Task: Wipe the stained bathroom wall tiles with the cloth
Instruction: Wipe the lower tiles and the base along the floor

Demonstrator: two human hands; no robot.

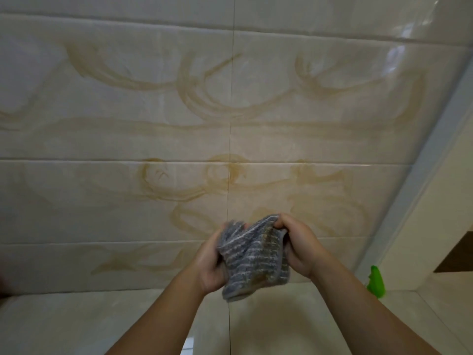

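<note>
A grey striped cloth (254, 254) with brownish marks is bunched between both hands in front of the wall. My left hand (210, 262) grips its left side and my right hand (298, 245) grips its right upper edge. Behind them, the beige wall tiles (128, 139) carry wide brown swirl stains (204, 98) across the upper rows and more smears lower down. The cloth is held off the wall, near the bottom tile row.
A green plastic object (375, 281) stands on the ledge at the right by the wall corner. A pale metal frame strip (425, 160) runs diagonally up the right side. A glossy tiled ledge (102, 324) lies below the wall.
</note>
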